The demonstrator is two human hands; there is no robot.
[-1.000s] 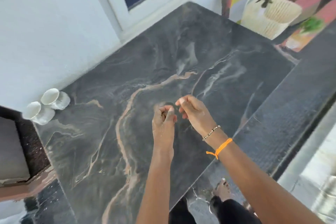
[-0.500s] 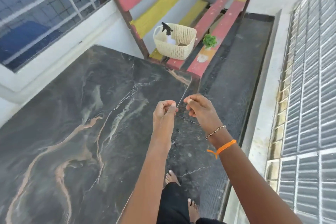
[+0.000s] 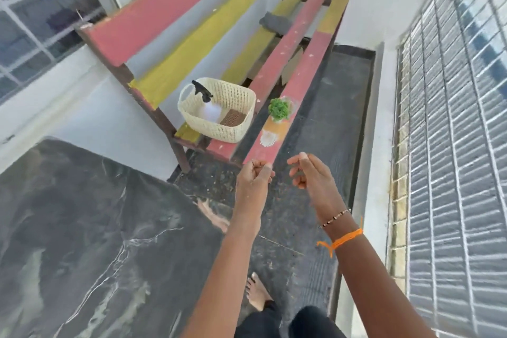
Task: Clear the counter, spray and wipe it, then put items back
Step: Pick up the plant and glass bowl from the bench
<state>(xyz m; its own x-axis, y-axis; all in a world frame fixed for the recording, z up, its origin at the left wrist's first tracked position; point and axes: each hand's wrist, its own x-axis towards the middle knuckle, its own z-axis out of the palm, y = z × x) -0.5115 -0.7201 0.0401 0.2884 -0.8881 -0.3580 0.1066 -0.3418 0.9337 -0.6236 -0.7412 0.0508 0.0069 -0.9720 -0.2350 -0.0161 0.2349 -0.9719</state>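
Your view has swung away from the marble desk toward the bench since the earlier frames, and your hands have drifted apart from where they nearly met. Nearest you, your legs and a bare foot are cut off at the bottom edge, and both forearms cover part of the dark floor. Your left hand has its fingers curled tight with the thumb pressed on them; whether it pinches anything you cannot tell, since whatever thin thing it might hold is too fine to make out. Your right hand has loosely curled fingers with nothing visible in them; a beaded bracelet and an orange thread circle that wrist. The desk fills the lower left, its far side cut off by the frame, its surface blurred. Beyond your hands stands the red and yellow slatted bench, its near end just past your left knuckles. On its seat sits a cream woven basket holding a spray bottle, seen mostly as a black trigger head and a pale body, beside a brown rectangular thing you cannot identify. A small green plant sits just beside the basket on the outer slat, its pot hidden under the leaves. Farther along lies a crumpled grey cloth. A window grille runs down the right.
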